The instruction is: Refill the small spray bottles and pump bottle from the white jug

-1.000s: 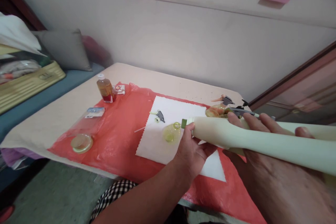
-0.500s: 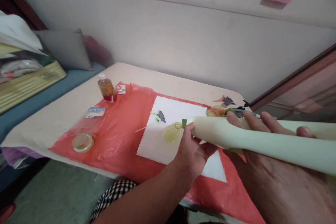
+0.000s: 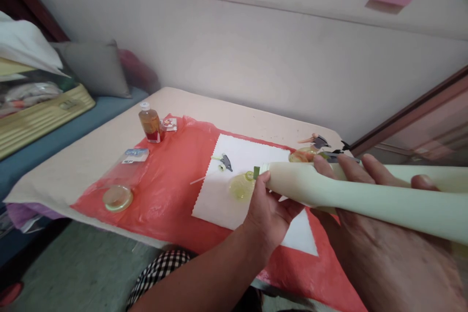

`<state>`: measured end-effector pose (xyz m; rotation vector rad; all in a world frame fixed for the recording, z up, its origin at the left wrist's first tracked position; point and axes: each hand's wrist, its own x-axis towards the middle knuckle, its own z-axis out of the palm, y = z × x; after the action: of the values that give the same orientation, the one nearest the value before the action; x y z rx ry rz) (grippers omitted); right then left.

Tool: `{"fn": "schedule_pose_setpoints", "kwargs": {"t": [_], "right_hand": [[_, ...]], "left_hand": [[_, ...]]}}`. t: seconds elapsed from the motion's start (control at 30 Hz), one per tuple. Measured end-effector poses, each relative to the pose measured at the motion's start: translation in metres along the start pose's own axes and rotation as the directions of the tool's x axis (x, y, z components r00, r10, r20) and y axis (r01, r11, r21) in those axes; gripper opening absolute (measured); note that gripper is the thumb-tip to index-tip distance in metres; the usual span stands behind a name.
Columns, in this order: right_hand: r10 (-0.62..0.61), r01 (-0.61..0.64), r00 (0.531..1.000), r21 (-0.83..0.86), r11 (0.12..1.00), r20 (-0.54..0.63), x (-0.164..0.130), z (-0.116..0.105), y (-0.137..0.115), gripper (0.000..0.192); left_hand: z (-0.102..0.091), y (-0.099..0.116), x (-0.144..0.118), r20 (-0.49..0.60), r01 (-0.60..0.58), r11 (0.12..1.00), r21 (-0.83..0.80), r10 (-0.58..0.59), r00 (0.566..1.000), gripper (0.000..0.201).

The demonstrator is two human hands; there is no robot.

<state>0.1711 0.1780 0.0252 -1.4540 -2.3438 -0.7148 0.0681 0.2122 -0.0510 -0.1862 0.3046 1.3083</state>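
Left hand (image 3: 268, 214): fingers pinched on green tip of pale tube (image 3: 351, 195). Right hand (image 3: 369, 234): clasped round tube, above table's (image 3: 91, 156) right edge. Small bottle (image 3: 150, 123), amber liquid inside, far-left corner of red sheet (image 3: 171, 175).

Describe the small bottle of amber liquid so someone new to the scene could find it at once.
Start at the beige table with the red plastic sheet spread over it. At the sheet's far left corner, well away from both hands, stands the small bottle. It is the only upright thing there: clear, white-capped, filled with amber liquid, with a red label at its base, while its neighbours all lie flat.
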Motion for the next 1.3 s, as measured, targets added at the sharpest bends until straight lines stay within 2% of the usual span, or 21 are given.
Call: {"fn": "schedule_pose_setpoints", "kwargs": {"t": [0.2,0.33,0.77,0.93,1.1,1.3], "right_hand": [[-0.018,0.019,0.999,0.039,0.999,-0.027,0.001,0.002,-0.003,0.077],[-0.011,0.013,0.999,0.051,0.999,-0.037,0.003,0.001,-0.005,0.078],[-0.039,0.039,0.999,-0.032,0.999,-0.009,0.006,0.0,-0.006,0.07],[-0.075,0.074,0.996,-0.034,0.997,-0.045,0.006,0.0,-0.007,0.069],[-0.024,0.025,0.999,0.03,0.999,-0.034,0.007,-0.002,-0.011,0.071],[-0.019,0.021,0.999,0.06,0.998,-0.027,0.008,-0.005,-0.016,0.078]], "left_hand": [[-0.003,0.001,0.002,0.003,0.015,1.0,-0.025,-0.014,1.0,0.043],[-0.007,0.0,0.004,0.043,0.021,1.0,-0.023,-0.02,0.999,0.047],[-0.007,0.0,0.003,0.087,0.008,1.0,-0.028,-0.005,0.996,0.051],[-0.009,-0.001,0.003,0.099,0.011,0.999,-0.032,-0.007,0.995,0.052],[-0.01,-0.002,0.004,0.09,0.006,0.999,-0.047,-0.002,0.996,0.053],[-0.009,-0.001,0.003,0.108,0.012,0.998,-0.054,-0.006,0.994,0.053]]}}
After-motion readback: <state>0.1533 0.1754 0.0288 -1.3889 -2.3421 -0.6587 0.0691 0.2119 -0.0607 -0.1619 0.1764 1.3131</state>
